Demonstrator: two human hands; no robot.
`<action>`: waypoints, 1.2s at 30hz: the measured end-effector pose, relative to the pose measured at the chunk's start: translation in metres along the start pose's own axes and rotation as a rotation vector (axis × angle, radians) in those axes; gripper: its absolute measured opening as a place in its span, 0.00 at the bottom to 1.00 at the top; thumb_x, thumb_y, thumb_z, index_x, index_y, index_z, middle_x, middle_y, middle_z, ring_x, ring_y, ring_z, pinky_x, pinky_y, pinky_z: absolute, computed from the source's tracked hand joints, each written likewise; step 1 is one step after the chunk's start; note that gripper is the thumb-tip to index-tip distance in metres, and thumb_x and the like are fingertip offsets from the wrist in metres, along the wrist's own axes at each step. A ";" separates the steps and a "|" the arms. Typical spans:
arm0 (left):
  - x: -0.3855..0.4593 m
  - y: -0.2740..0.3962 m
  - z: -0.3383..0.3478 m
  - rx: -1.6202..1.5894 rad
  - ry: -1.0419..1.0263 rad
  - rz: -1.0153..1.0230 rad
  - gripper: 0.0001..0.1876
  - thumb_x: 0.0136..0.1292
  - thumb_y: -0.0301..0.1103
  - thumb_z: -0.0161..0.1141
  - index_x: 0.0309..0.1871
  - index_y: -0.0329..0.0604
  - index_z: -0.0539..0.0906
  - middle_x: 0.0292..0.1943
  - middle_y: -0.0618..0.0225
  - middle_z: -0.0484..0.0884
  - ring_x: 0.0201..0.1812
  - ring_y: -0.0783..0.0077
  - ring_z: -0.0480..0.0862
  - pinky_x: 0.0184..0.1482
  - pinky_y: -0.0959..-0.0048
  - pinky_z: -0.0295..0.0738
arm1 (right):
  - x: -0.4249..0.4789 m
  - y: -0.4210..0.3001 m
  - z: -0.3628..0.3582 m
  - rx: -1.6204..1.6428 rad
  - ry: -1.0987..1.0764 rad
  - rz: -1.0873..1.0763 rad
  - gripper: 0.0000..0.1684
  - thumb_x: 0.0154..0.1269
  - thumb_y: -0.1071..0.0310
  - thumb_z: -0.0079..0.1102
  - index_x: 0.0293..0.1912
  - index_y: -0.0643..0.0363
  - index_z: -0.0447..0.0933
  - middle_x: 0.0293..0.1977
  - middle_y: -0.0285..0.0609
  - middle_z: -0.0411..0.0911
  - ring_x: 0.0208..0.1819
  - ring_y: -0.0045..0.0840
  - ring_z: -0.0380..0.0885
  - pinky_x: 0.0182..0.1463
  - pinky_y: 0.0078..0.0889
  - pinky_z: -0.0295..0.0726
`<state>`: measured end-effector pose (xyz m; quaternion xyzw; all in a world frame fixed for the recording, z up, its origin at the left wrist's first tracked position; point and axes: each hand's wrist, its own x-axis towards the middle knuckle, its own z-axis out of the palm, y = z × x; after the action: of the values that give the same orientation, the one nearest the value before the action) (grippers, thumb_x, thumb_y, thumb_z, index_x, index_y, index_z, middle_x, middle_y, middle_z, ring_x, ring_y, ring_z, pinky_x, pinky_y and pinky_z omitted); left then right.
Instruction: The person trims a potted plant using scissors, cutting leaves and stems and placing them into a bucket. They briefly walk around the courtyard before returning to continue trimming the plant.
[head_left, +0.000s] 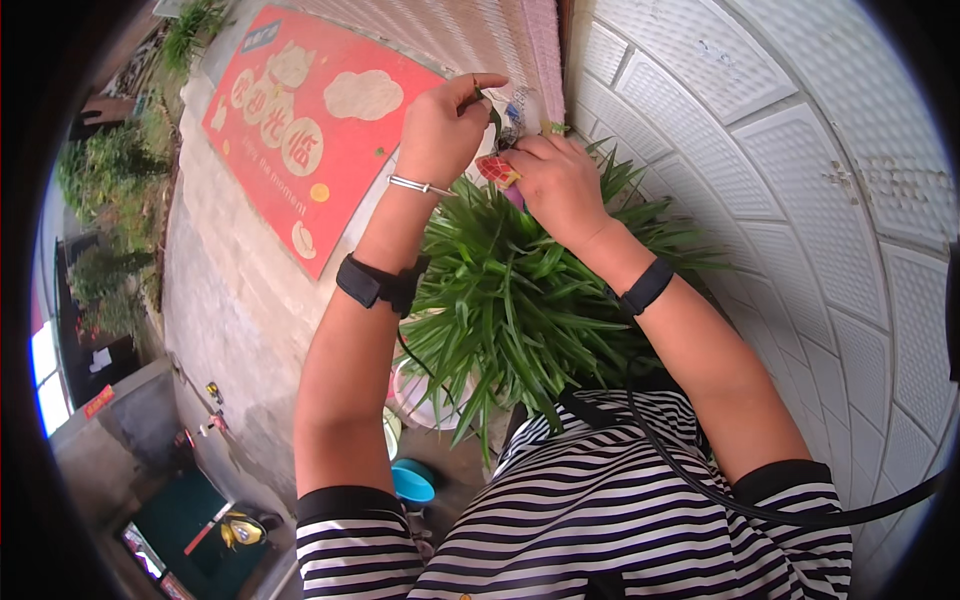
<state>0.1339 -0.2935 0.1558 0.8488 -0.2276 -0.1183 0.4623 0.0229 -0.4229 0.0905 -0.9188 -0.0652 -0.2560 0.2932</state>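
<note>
My left hand (450, 127), with a silver bangle at its wrist, pinches a thin green leaf (494, 116) between thumb and fingers above the plant. Close beside it on the right, my right hand (559, 184) is closed on a small red and yellow patterned item (496, 171); what that item is, I cannot tell. A purple thing shows just under the right fingers. Between the hands hangs a small tangle of dark and bluish material, too blurred to name. Below both hands spreads a bushy plant with long narrow green leaves (510, 292).
A tiled wall (795, 172) rises close on the right. A red doormat (345, 142) lies to the left, beyond my left arm. Beneath the plant are a pale basin (431, 397) and a blue basin (412, 481). A black cable (720, 491) crosses my right side.
</note>
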 end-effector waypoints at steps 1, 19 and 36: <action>-0.003 -0.002 -0.003 -0.026 0.010 -0.007 0.15 0.65 0.22 0.56 0.53 0.39 0.84 0.30 0.70 0.84 0.33 0.82 0.81 0.40 0.81 0.78 | -0.012 0.001 0.008 -0.012 -0.066 -0.005 0.09 0.51 0.70 0.62 0.36 0.54 0.83 0.33 0.36 0.78 0.41 0.33 0.76 0.45 0.37 0.73; -0.034 -0.013 -0.031 -0.312 0.071 -0.117 0.14 0.65 0.22 0.57 0.51 0.40 0.86 0.27 0.73 0.82 0.32 0.82 0.82 0.40 0.81 0.77 | -0.079 0.006 0.035 -0.098 -0.502 0.106 0.06 0.47 0.66 0.68 0.29 0.53 0.82 0.33 0.36 0.80 0.43 0.33 0.76 0.45 0.38 0.71; -0.054 -0.012 -0.043 -0.344 0.054 -0.201 0.15 0.65 0.23 0.58 0.55 0.35 0.83 0.38 0.69 0.83 0.37 0.80 0.81 0.46 0.79 0.76 | -0.056 -0.014 0.038 -0.016 -0.337 0.041 0.10 0.50 0.68 0.65 0.36 0.54 0.82 0.39 0.36 0.77 0.47 0.33 0.74 0.49 0.37 0.70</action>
<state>0.1083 -0.2294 0.1683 0.7788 -0.1056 -0.1781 0.5921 -0.0126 -0.3877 0.0427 -0.9522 -0.0927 -0.0925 0.2761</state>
